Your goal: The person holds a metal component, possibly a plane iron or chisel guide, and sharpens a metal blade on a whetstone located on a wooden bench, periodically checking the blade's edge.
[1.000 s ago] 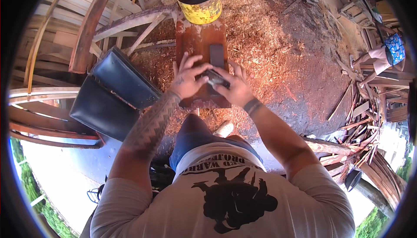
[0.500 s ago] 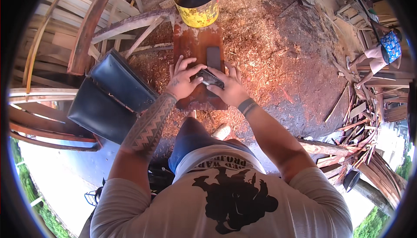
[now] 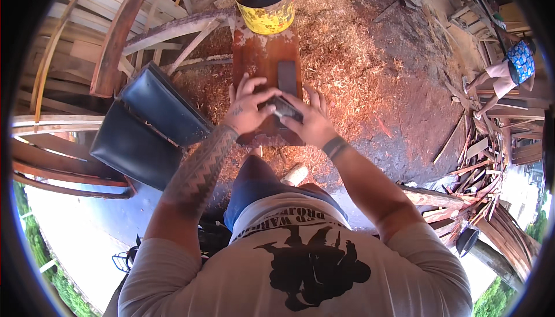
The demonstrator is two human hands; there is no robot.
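Both my hands pinch a flat dark metal blade (image 3: 284,109), held at a slant over the near end of a whetstone (image 3: 287,76). My left hand (image 3: 247,109) grips its left end between thumb and forefinger, with the other fingers spread. At the right end, my right hand (image 3: 314,123) holds it with the thumb below and fingers above. The long dark grey whetstone lies lengthwise on a reddish-brown wooden bench (image 3: 251,56). Whether the blade touches the stone is hidden by my fingers.
A yellow, paint-stained bucket (image 3: 267,21) of dark liquid stands at the bench's far end. Two black padded panels (image 3: 141,143) lean at the left by stacked timber (image 3: 124,33). Shavings (image 3: 335,45) cover the floor. Scrap wood (image 3: 480,166) and another person (image 3: 514,68) are at the right.
My hands and the blade have shifted very slightly to the right and nearer in the picture, and the blade is tilted a little differently. The bucket and bench also appear slightly shifted.
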